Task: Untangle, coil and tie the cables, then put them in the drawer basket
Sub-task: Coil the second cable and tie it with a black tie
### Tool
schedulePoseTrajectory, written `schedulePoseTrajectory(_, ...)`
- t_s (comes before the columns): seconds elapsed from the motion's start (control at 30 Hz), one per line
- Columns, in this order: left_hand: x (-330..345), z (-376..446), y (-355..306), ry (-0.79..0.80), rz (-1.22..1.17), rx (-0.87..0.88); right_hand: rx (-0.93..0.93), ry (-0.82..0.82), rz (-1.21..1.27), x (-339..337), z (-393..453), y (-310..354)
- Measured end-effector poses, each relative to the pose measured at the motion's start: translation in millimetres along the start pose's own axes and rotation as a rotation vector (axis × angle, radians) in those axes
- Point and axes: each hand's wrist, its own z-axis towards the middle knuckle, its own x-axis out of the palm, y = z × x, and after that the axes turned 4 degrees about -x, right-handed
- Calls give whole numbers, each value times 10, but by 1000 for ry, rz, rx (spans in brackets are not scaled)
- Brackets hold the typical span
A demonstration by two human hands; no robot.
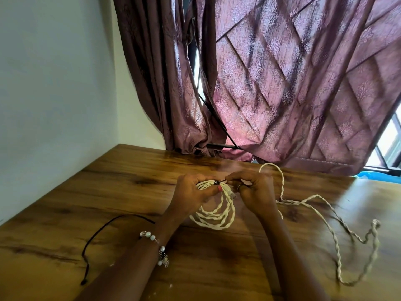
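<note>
A coil of white twisted cable [213, 216] hangs over the wooden table [86, 192] at centre. My left hand [193, 191] grips the top of the coil. My right hand [253, 187] pinches a small dark tie [218, 182] at the top of the coil. A second white twisted cable [332, 231] lies loose and looping on the table to the right. A thin dark cord [95, 235] lies on the table to the left of my left forearm.
A white wall stands at the left. Mauve patterned curtains [271, 83] hang behind the table's far edge, over a window with bars. A blue object [377, 175] shows at the far right under the curtain.
</note>
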Motion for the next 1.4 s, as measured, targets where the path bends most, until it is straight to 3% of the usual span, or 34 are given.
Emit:
schedulePoseTrajectory(0.23, 1, 12, -2, -8, 45, 39, -34, -40, -39, -3, 10, 26)
schedulePoseTrajectory(0.53, -15, 17, 23, -19, 71, 72, -308, 37, -250, -21, 49, 156)
schedulePoseTrajectory(1.2, -77, 11, -17, 66, 105, 101, -185, 142, -118, -74, 64, 224)
schedulePoseTrajectory(1.4, -73, 14, -33, 137, 117, 133, -26, 242, -11, -154, 65, 224)
